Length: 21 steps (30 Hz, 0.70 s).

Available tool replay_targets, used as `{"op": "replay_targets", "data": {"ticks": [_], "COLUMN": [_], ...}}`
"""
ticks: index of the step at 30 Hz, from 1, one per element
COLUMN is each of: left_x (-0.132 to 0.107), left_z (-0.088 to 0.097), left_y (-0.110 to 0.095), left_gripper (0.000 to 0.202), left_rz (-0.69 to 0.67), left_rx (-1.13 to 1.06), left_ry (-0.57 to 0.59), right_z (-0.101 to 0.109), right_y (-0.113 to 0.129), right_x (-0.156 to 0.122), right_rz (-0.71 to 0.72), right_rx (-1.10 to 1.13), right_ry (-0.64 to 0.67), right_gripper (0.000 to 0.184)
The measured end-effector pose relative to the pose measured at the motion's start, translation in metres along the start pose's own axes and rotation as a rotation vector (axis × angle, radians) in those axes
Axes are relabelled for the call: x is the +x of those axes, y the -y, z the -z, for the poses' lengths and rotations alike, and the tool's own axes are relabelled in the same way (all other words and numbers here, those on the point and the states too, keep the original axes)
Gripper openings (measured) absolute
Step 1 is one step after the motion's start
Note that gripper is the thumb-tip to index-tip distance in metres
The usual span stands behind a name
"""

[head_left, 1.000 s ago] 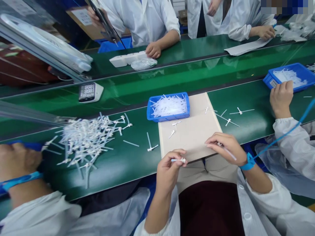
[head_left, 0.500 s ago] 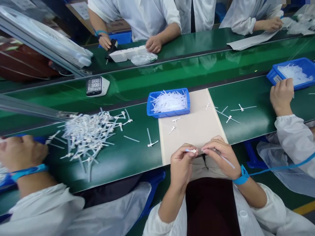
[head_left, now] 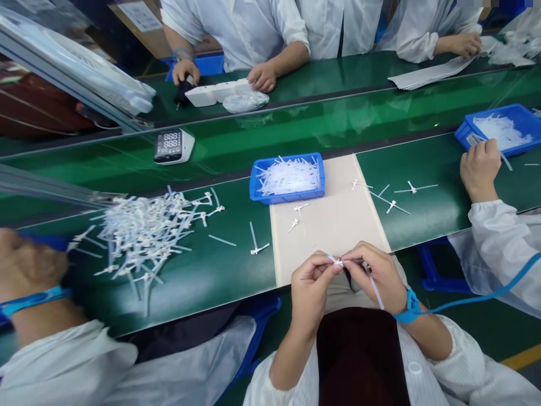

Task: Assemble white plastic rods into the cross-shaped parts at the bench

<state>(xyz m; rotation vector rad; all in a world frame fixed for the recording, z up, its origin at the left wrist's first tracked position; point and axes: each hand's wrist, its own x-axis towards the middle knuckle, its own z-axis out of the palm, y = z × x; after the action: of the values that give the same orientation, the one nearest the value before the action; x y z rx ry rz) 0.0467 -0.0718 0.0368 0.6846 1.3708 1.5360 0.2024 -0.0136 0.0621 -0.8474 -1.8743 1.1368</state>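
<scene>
My left hand (head_left: 311,282) is closed, pinching a small white plastic fitting (head_left: 337,261) with a bluish tube end sticking up from it. Close against it, my right hand (head_left: 378,277) is closed on a thin, translucent plastic tube (head_left: 375,288), whose free end hangs down across the palm. The fingertips of both hands meet at the fitting, above the front edge of a beige board (head_left: 329,225). Whether the tube is seated in the fitting is hidden by the fingers. On the board lie a few small white fittings with tube pieces (head_left: 294,224).
A blue bin (head_left: 287,198) of cut tubes stands at the board's back edge. Left of it is a heap of tube assemblies (head_left: 146,237). A co-worker's hand (head_left: 480,169) is beside another blue bin (head_left: 467,135); another co-worker's hand (head_left: 31,265) is far left. A digital display (head_left: 173,145) stands behind.
My two hands have come together, so the gap between the fitting and my right fingertips has closed. The tube in my right hand now hangs more steeply.
</scene>
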Motion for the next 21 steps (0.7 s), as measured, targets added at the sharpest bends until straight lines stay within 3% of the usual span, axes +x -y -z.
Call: {"op": "replay_targets", "data": {"ticks": [6, 14, 21], "left_x": [0.001, 0.009, 0.013], "left_z": [0.003, 0.006, 0.009], "left_y": [0.002, 0.012, 0.012], "left_gripper": [0.014, 0.033, 0.031], "left_rz": [0.058, 0.157, 0.067], "left_rx": [-0.012, -0.13, 0.0], "left_ry": [0.039, 0.068, 0.077], "right_z": [0.001, -0.004, -0.006], "right_y": [-0.005, -0.007, -0.01], "right_x": [0.001, 0.004, 0.004], "right_rz": [-0.004, 0.006, -0.014], "right_rx": [0.011, 0.016, 0.0], "right_ry": [0.049, 0.041, -0.009], "right_gripper": [0.01, 0.013, 0.014]}}
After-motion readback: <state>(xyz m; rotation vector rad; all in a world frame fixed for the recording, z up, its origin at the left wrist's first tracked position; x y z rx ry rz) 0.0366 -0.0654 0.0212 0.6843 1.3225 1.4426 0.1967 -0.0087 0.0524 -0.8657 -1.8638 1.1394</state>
